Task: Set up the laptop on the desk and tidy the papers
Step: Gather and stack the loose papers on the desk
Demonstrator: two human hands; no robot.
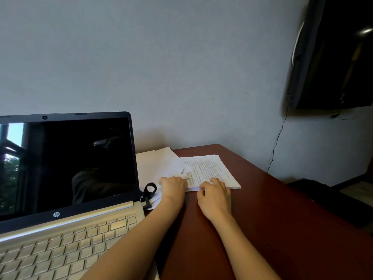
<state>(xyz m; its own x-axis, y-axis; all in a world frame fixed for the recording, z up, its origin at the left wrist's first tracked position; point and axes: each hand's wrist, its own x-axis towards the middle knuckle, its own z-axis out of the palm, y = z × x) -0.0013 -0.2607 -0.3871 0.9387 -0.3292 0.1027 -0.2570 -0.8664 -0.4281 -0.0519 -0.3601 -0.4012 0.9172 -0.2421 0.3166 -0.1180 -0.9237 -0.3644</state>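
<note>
A person's two bare hands work at a stack of printed pages on the right part of a reddish-brown desk. The right hand grips the stack's near edge, fingers curled over the top page and thumb at the rim. The left hand sits at the stack's left edge, knuckles toward the camera; its fingers are hidden, so whether it holds anything cannot be told. Blank sheets lie loosely fanned just left of the stack, partly behind the laptop, which stands open on the left of the desk, screen dark, silver keyboard facing the person. A black looped strap rests on the sheets by the laptop's right hinge. A dark screen hangs on the grey wall at upper right, a thin cable trailing below it.
</note>
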